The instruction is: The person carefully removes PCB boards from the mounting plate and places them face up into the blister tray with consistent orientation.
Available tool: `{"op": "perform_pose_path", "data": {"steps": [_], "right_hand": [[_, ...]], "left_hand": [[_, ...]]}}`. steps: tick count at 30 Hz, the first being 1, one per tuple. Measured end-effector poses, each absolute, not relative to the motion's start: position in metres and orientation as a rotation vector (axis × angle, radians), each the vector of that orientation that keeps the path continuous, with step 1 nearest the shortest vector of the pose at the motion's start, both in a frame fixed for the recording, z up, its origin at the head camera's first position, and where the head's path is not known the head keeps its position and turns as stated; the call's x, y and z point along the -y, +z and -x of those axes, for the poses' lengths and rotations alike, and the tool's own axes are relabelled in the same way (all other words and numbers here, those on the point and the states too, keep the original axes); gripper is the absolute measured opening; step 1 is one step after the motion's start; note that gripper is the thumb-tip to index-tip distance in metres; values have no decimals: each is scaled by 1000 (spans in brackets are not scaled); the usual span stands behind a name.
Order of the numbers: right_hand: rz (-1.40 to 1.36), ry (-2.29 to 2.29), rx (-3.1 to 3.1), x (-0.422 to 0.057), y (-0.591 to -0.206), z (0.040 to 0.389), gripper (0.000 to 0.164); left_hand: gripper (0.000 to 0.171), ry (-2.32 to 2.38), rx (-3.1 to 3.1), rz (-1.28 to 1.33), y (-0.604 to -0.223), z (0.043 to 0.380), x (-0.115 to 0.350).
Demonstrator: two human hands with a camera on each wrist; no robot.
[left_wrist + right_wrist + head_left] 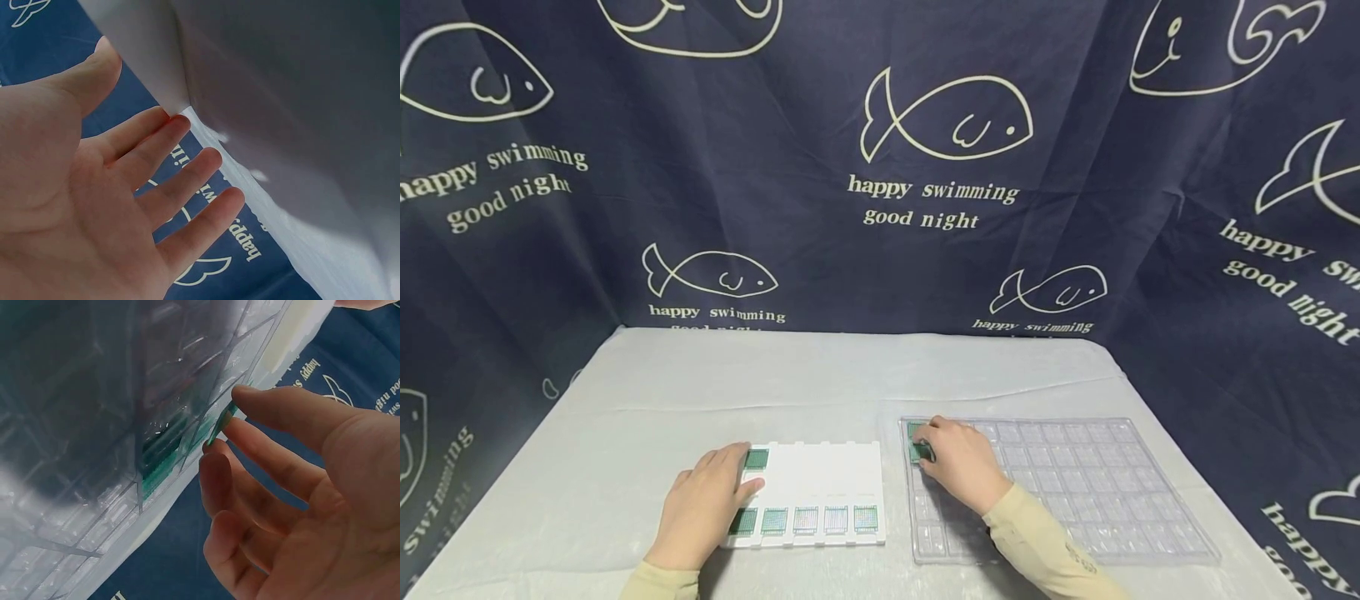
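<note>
At the upper left of the clear compartment tray (1052, 457), my right hand (958, 460) pinches a small green circuit board (220, 424) between thumb and fingertips, tilted on edge. Another green board (161, 465) lies in a tray compartment close by. My left hand (702, 497) rests at the left edge of the white holder (827, 471), its thumb reaching over the top; the left wrist view has its fingers (187, 172) spread and fairly straight beside the holder. One green board (757, 459) sits at the holder's upper left, and a row of several green boards (806, 520) lines its near side.
Both holder and tray lie on a table with a pale cloth (760, 375), a narrow gap between them. Tray compartments to the right show only clear plastic. A dark blue curtain (820, 200) with fish drawings hangs behind and at the sides.
</note>
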State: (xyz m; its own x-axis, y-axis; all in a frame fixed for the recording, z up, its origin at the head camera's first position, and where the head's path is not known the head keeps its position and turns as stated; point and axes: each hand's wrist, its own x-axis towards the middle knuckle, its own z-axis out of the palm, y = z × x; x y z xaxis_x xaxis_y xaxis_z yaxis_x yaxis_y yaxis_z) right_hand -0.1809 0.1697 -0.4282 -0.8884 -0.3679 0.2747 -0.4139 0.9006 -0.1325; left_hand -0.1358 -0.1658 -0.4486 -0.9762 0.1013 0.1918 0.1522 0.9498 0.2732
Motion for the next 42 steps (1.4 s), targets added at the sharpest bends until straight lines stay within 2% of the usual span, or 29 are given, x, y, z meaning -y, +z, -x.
{"op": "perform_pose_path", "data": {"steps": [42], "right_hand": [[-547, 336, 2874, -169, -430, 181, 28]], "left_hand": [[57, -433, 2857, 210, -454, 135, 167]]}}
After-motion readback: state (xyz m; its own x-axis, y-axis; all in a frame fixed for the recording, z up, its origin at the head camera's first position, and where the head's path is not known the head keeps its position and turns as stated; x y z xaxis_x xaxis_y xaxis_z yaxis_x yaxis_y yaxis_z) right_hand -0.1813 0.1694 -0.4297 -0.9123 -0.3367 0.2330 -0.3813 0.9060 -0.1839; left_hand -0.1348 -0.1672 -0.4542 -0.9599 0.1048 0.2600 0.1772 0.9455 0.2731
